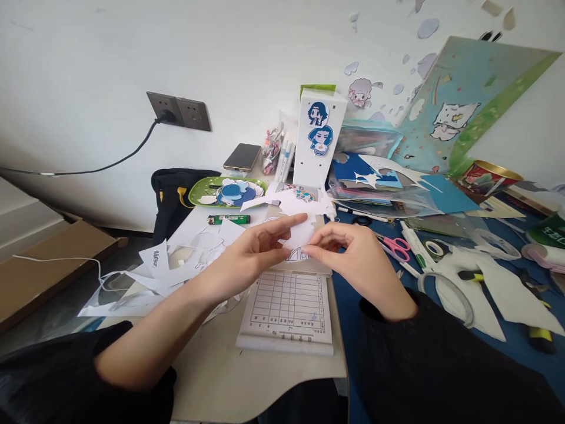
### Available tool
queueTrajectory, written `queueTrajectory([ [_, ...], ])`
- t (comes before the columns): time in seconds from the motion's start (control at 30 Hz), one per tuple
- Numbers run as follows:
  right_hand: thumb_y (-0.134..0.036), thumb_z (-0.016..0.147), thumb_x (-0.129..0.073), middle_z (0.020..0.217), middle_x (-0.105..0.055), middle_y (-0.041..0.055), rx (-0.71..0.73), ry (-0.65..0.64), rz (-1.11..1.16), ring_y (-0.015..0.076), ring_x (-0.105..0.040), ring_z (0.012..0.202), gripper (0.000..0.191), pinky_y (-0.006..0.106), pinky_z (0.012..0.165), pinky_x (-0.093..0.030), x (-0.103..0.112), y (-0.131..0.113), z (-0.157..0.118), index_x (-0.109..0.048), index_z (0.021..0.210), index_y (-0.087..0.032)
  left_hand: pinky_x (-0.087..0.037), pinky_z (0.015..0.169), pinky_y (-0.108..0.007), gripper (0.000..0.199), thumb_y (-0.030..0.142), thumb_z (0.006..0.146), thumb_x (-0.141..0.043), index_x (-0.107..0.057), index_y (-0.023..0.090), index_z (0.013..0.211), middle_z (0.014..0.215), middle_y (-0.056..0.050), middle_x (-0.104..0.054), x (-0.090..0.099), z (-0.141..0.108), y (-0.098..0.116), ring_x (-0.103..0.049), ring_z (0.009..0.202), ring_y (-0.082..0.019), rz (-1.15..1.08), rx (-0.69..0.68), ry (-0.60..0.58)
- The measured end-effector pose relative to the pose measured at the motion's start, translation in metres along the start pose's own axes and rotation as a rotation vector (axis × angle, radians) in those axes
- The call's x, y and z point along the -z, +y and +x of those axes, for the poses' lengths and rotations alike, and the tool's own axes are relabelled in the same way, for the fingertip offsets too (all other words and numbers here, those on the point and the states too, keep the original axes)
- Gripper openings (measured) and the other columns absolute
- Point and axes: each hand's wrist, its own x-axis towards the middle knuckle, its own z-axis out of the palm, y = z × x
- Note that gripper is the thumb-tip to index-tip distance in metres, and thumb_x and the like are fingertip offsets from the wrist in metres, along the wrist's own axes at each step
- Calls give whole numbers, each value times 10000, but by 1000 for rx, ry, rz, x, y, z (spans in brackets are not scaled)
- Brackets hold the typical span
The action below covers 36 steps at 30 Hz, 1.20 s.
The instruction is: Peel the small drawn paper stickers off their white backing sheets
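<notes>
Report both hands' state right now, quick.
Left hand: index finger extended, thumb near the white paper; whether its grip is closed can't be told.
Right hand: closed, thumb and fingertips apparently pinching the white paper's edge.

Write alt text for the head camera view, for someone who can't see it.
Two bare hands, the left hand and right hand, work with white paper above a printed form pad on a cluttered desk. Paper scraps lie left; pink-handled scissors lie right.
</notes>
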Motion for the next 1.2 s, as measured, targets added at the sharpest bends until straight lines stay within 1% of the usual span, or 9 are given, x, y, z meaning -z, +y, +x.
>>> queueTrajectory([
  [0.1, -267, 717, -707, 603, -657, -3, -28, 3, -86, 130, -585, 556, 112, 252, 554, -461, 1, -2, -1, -668, 662, -177, -287, 1060, -416, 451, 195, 849, -553, -509, 299, 1286, 1356, 3, -510, 0, 0, 2, -416, 1262, -241, 8, -11, 36],
  [0.27, -358, 849, -573, 636, -666, 18, -85, -210, 92, 115, -579, 539, 264, 232, 522, -436, 8, 1, 1, -698, 719, -164, -292, 1060, -411, 447, 182, 843, -564, -519, 277, 1278, 1329, -7, -533, 1, 0, 4, -420, 1257, -235, -35, -23, 63],
  [0.33, -366, 886, -524, 663, -674, 29, -90, -252, 151, 106, -578, 548, 316, 225, 519, -416, 9, 3, 1, -699, 724, -159, -291, 1063, -392, 445, 176, 847, -559, -516, 269, 1279, 1334, -4, -527, 1, 0, 4, -416, 1262, -222, -42, -32, 61],
  [0.43, -391, 884, -527, 696, -682, 40, -115, -268, 196, 102, -567, 554, 327, 226, 520, -404, 9, 5, 1, -703, 735, -158, -297, 1059, -375, 449, 174, 850, -556, -506, 267, 1286, 1341, -4, -520, 0, -1, 6, -416, 1264, -213, -23, -36, 75],
  [0.63, -291, 811, -628, 705, -693, 18, -153, -221, 234, 87, -564, 526, 138, 213, 529, -442, 5, 4, 0, -689, 787, -169, -335, 1025, -345, 472, 176, 850, -558, -481, 253, 1308, 1334, -15, -524, -3, -2, 10, -446, 1238, -208, 71, -42, 100],
  [0.9, -267, 823, -591, 684, -668, 11, -127, -204, 178, 95, -564, 526, 142, 220, 516, -450, 3, 4, -1, -668, 758, -167, -347, 1010, -335, 464, 196, 856, -554, -481, 277, 1307, 1334, -3, -518, -2, -4, 8, -453, 1223, -202, 103, -72, 98],
  [1.0, -255, 822, -582, 663, -640, 8, -2, -46, 11, 114, -550, 541, 133, 242, 516, -445, 1, 2, -4, -661, 753, -173, -397, 948, -340, 467, 178, 849, -549, -486, 271, 1303, 1310, -16, -534, -4, -4, 7, -488, 1163, -210, 127, -72, 138],
  [1.1, -203, 809, -589, 754, -610, 30, 300, 186, -215, 145, -555, 640, 96, 278, 568, -457, -3, 1, -8, -666, 865, -184, -435, 896, -340, 477, 145, 846, -530, -486, 272, 1303, 1271, -25, -562, -6, -5, 6, -528, 1082, -204, 132, -98, 154],
  [1.2, -147, 807, -594, 942, -602, 82, 568, 238, -380, 192, -584, 809, 224, 336, 698, -498, -9, 4, -9, -663, 1012, -205, -433, 922, -341, 485, 136, 852, -519, -475, 284, 1311, 1303, -22, -540, -8, -7, 7, -517, 1110, -205, 146, -149, 157],
])
